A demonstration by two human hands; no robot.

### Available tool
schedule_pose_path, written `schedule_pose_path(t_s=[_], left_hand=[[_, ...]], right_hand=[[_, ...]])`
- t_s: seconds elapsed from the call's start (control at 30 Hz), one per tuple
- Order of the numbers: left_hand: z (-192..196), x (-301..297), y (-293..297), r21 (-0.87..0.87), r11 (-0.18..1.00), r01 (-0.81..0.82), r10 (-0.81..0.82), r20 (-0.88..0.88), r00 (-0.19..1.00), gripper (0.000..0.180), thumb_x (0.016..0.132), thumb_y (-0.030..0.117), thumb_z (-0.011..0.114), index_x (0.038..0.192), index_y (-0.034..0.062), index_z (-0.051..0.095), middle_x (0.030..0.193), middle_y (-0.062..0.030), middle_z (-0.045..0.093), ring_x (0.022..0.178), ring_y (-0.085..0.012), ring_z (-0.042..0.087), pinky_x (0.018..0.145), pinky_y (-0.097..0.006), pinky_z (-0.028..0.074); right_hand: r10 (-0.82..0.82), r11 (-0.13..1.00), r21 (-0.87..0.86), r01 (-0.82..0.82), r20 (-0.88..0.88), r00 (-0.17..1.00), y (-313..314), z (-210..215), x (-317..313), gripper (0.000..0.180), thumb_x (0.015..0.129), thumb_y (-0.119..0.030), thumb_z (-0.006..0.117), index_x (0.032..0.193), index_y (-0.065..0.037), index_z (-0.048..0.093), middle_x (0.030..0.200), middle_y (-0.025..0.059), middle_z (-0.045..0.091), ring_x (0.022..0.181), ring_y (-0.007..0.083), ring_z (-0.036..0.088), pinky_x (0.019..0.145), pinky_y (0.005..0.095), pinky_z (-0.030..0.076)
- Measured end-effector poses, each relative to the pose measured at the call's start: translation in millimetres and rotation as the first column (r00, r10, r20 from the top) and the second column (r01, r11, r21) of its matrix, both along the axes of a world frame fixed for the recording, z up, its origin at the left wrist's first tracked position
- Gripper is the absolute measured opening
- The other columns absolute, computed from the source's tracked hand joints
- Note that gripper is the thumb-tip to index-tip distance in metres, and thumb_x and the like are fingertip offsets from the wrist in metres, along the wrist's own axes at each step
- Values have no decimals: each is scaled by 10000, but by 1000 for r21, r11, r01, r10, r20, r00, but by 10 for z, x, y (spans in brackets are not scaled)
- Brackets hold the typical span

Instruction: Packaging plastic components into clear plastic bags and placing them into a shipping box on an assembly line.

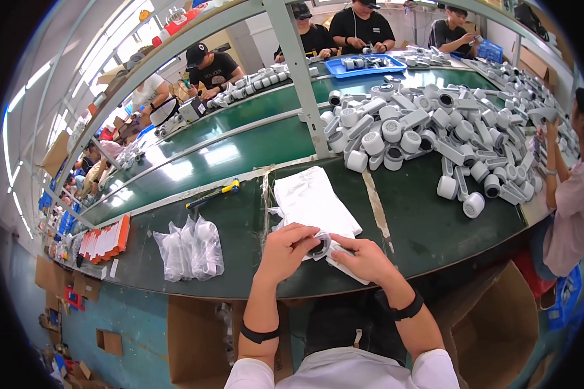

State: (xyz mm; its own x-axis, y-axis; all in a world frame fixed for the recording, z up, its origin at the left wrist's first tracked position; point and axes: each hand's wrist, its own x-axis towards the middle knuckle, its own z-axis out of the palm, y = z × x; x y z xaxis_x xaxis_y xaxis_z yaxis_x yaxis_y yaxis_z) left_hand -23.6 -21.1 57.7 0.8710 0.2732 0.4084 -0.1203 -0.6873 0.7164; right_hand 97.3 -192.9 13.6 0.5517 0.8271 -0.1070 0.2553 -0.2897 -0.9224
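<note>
Both my hands are closed on one white device with a round, dark-faced head (pixel 319 246) and a flat white arm, held just above the near edge of the green table. My left hand (pixel 284 251) pinches the head's rim, where some clear film seems to show. Around the arm is my right hand (pixel 368 260), its thumb on top. Right beyond my hands lies a stack of white plastic bags (pixel 315 198). Several similar devices in clear bags (pixel 189 249) rest to the left.
A large pile of white devices (pixel 422 126) covers the table's right side. A yellow-handled tool (pixel 230 187) and orange-and-white cards (pixel 105 240) lie left. A metal post (pixel 300 78) rises ahead. Open cartons (pixel 493 324) stand below the edge. Co-workers sit across; another person (pixel 564 207) is at right.
</note>
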Motion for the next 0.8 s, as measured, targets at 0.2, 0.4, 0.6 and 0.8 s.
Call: schedule_pose_path(t_s=[0.2,0.4,0.6,0.8], left_hand=[[-173,3,-131,-189,982,-4,6,7,1000,344,770,-83,696,1090,40,671,867,-38,646,756,-115,612,641,-234,498],[-282,-45,-631,-59,997,46,-45,20,999,278,773,-93,684,1016,40,665,877,-75,646,768,-157,633,678,-274,524],[-534,-132,-686,-147,937,317,-266,288,920,252,791,-118,667,998,26,664,963,-102,633,817,-179,638,707,-304,544],[-691,2,-581,-722,689,64,219,292,931,384,905,-14,604,1265,3,472,1178,-120,534,1014,-198,580,888,-321,496]], right_hand=[[-286,865,345,363,-256,924,171,-393,-150,463,883,-216,653,1317,-72,578,954,128,708,810,161,649,747,288,498],[-312,706,430,563,-525,792,267,-275,-196,487,916,-93,597,1369,14,454,1004,113,671,854,116,643,715,246,503],[-431,695,385,607,-453,780,155,-132,-208,357,950,-65,555,1296,2,503,1033,69,634,863,92,627,710,228,502],[-173,748,485,452,-516,839,216,-158,-215,323,957,-122,572,1260,-13,536,1027,41,636,887,76,604,736,233,496]])
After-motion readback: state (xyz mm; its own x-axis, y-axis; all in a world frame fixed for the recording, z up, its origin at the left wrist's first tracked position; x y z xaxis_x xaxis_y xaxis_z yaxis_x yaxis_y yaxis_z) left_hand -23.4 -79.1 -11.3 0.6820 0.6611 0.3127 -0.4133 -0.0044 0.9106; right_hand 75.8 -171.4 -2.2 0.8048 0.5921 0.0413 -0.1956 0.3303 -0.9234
